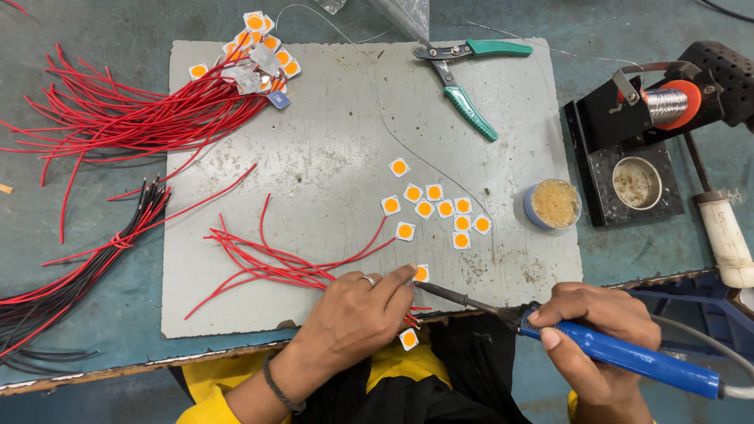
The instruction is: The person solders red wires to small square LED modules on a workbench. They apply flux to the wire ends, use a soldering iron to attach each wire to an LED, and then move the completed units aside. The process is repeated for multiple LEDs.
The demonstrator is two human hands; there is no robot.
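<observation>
Tabletop (pixel 94 349): teal, worn; grey board (pixel 330 141) on it.
Chip (pixel 422 273): small white square, orange centre.
Left hand (pixel 353 318): pinching chip.
Right hand (pixel 601 338): gripping blue iron (pixel 628 357).

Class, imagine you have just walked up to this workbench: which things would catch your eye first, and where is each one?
First the right hand at the bottom right, its grip around a blue-handled soldering iron whose tip meets a small square orange-centred chip pinned under the left hand. Next the red wires fanned across the upper left. Then the cluster of loose chips mid-board on the grey board.
</observation>
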